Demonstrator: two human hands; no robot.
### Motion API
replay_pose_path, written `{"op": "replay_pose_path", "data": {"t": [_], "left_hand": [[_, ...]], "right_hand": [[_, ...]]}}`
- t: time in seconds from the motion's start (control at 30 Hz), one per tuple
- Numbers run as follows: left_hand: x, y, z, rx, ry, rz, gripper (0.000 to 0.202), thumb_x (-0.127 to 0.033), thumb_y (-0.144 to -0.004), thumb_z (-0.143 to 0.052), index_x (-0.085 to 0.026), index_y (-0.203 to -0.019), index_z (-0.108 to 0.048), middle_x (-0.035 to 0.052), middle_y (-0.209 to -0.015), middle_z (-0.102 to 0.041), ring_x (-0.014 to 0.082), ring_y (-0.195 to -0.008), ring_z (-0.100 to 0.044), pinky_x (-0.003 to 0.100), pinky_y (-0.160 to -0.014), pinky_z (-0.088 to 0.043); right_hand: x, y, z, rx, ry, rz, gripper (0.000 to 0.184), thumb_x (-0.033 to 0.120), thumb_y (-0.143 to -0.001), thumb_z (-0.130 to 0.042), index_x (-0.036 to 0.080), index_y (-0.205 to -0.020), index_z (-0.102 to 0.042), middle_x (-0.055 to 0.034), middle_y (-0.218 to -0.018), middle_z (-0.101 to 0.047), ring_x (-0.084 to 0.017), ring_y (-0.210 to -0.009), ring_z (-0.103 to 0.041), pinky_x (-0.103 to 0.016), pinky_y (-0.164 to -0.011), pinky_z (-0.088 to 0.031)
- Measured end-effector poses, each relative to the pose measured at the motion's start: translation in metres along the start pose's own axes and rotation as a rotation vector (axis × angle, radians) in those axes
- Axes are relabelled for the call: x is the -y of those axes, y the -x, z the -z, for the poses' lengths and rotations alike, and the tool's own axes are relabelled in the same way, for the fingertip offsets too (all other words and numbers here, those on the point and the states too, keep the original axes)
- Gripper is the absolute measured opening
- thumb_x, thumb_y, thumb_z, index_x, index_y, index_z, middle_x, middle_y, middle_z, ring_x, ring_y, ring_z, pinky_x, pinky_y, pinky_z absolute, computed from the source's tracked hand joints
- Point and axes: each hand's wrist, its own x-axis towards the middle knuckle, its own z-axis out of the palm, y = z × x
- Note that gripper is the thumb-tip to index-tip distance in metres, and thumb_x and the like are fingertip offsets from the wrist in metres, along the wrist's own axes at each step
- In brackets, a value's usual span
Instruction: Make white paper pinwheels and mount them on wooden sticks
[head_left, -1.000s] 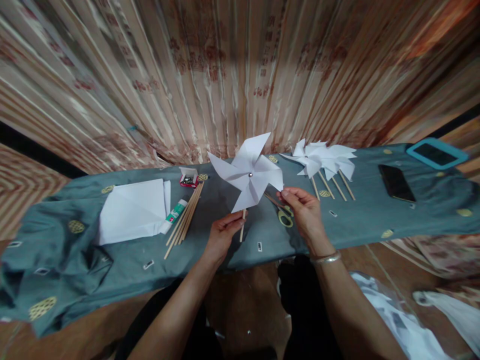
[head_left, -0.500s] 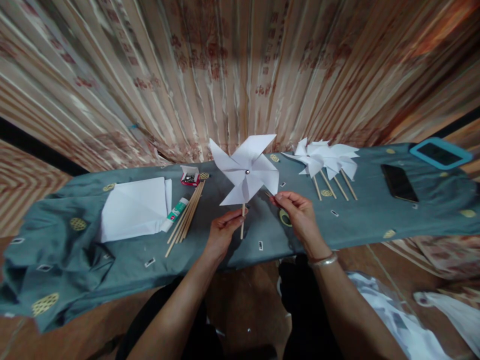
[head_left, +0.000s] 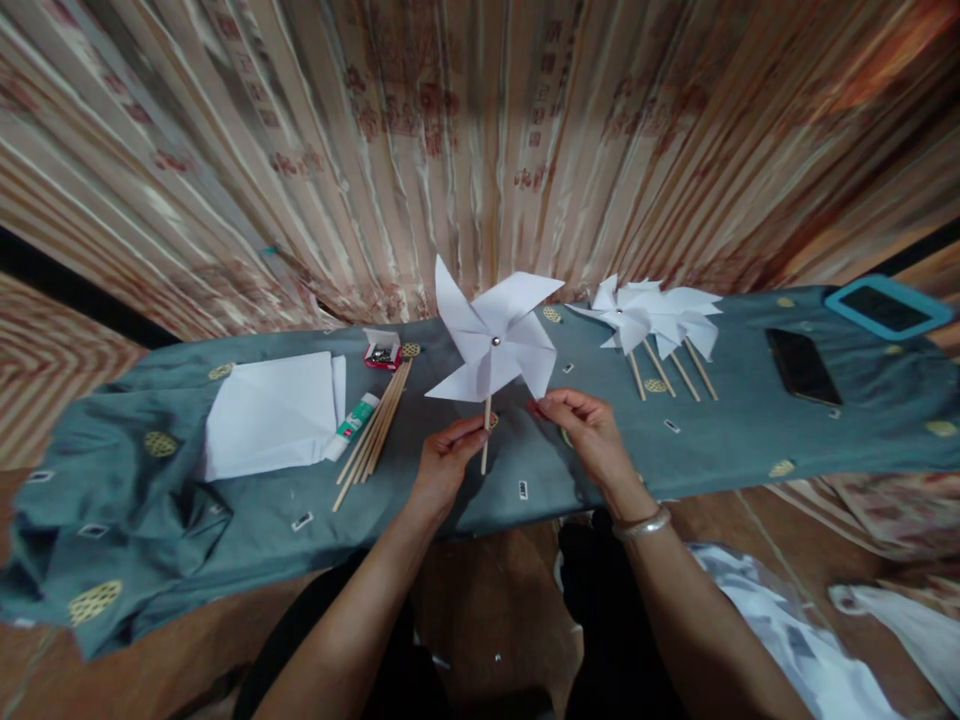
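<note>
Pinwheel (head_left: 495, 343) has turned; right fingers (head_left: 553, 402) touch lower blade.

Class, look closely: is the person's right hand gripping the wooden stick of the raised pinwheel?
No, the left hand grips the pinwheel by its stick, while the right hand pinches a paper blade's lower corner.

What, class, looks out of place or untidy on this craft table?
Nothing is spilled or torn. Only the grey cloth is bunched into folds at its left end, and the small red box beside the sticks lies open. The left hand and right hand hold an intact pinwheel.
</note>
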Motion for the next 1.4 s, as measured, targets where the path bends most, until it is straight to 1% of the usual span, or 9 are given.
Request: {"op": "replay_pose_path", "data": {"t": [0.17, 0.33, 0.4, 0.53, 0.7, 0.8, 0.93, 1.1, 1.4], "left_hand": [[0.003, -0.002, 0.000, -0.004, 0.004, -0.015, 0.029, -0.035, -0.061, -0.083, -0.022, -0.087, -0.080, 0.0060, -0.095, -0.077, 0.0232, -0.097, -0.067, 0.036, -0.097, -0.046], [0.004, -0.002, 0.001, -0.003, -0.006, -0.019, 0.029, -0.035, -0.062, -0.082, -0.022, -0.089, -0.080, 0.0048, -0.092, -0.077, 0.0225, -0.095, -0.066, 0.036, -0.096, -0.046], [0.004, -0.002, 0.002, 0.005, -0.022, -0.022, 0.029, -0.034, -0.064, -0.081, -0.022, -0.091, -0.080, 0.0051, -0.095, -0.077, 0.0224, -0.095, -0.066, 0.035, -0.096, -0.046], [0.002, -0.001, 0.002, 0.010, -0.049, -0.022, 0.029, -0.035, -0.065, -0.080, -0.023, -0.091, -0.080, 0.0054, -0.095, -0.077, 0.0229, -0.096, -0.066, 0.035, -0.094, -0.046], [0.004, -0.001, 0.002, -0.003, -0.068, -0.022, 0.029, -0.035, -0.063, -0.081, -0.023, -0.089, -0.080, 0.0047, -0.093, -0.077, 0.0233, -0.094, -0.066, 0.035, -0.092, -0.047], [0.005, 0.000, 0.001, 0.002, -0.072, -0.017, 0.030, -0.035, -0.063, -0.080, -0.022, -0.090, -0.080, 0.0049, -0.095, -0.077, 0.0235, -0.095, -0.066, 0.036, -0.092, -0.048], [0.005, 0.000, 0.001, 0.036, -0.082, -0.011, 0.031, -0.034, -0.063, -0.080, -0.020, -0.091, -0.080, 0.0065, -0.097, -0.077, 0.0239, -0.099, -0.066, 0.037, -0.095, -0.048], [0.006, 0.000, 0.001, 0.047, -0.101, -0.031, 0.028, -0.032, -0.065, -0.079, -0.021, -0.091, -0.080, 0.0062, -0.096, -0.077, 0.0229, -0.097, -0.067, 0.036, -0.093, -0.049], [0.005, 0.000, 0.000, 0.071, -0.118, -0.059, 0.028, -0.032, -0.066, -0.078, -0.021, -0.092, -0.080, 0.0053, -0.094, -0.077, 0.0210, -0.094, -0.066, 0.033, -0.090, -0.049]], "right_hand": [[-0.002, 0.002, -0.005, 0.052, -0.001, -0.007, 0.031, 0.053, -0.059, -0.084, 0.024, -0.066, -0.074, 0.0009, -0.067, -0.074, -0.015, -0.061, -0.062, -0.027, -0.062, -0.049], [0.000, 0.004, -0.010, 0.132, -0.011, -0.004, 0.029, 0.051, -0.061, -0.083, 0.024, -0.064, -0.074, 0.0007, -0.072, -0.075, -0.015, -0.066, -0.064, -0.029, -0.070, -0.052], [0.001, 0.005, -0.011, 0.150, -0.009, -0.010, 0.030, 0.051, -0.061, -0.083, 0.024, -0.065, -0.074, 0.0009, -0.072, -0.075, -0.015, -0.067, -0.064, -0.028, -0.071, -0.052], [0.005, 0.004, -0.005, 0.103, -0.010, 0.000, 0.030, 0.051, -0.060, -0.085, 0.024, -0.071, -0.075, 0.0014, -0.074, -0.074, -0.015, -0.067, -0.063, -0.027, -0.068, -0.051], [0.006, -0.002, 0.006, 0.017, -0.063, 0.076, 0.029, 0.044, -0.064, -0.085, 0.026, -0.085, -0.076, 0.0000, -0.083, -0.076, -0.016, -0.080, -0.067, -0.028, -0.080, -0.052], [0.003, -0.007, 0.007, -0.013, -0.113, 0.116, 0.033, 0.041, -0.062, -0.087, 0.027, -0.089, -0.075, 0.0013, -0.084, -0.076, -0.015, -0.081, -0.067, -0.028, -0.082, -0.052], [-0.001, -0.011, 0.005, -0.051, -0.144, 0.143, 0.036, 0.041, -0.057, -0.089, 0.026, -0.086, -0.073, 0.0026, -0.079, -0.074, -0.013, -0.076, -0.067, -0.027, -0.078, -0.053], [0.000, -0.011, 0.004, -0.070, -0.181, 0.110, 0.036, 0.038, -0.052, -0.091, 0.026, -0.081, -0.075, 0.0040, -0.072, -0.074, -0.011, -0.068, -0.065, -0.024, -0.072, -0.053], [0.003, -0.006, 0.000, -0.043, -0.139, 0.101, 0.030, 0.040, -0.056, -0.088, 0.026, -0.080, -0.075, 0.0030, -0.068, -0.073, -0.013, -0.067, -0.066, -0.025, -0.067, -0.053]]}}
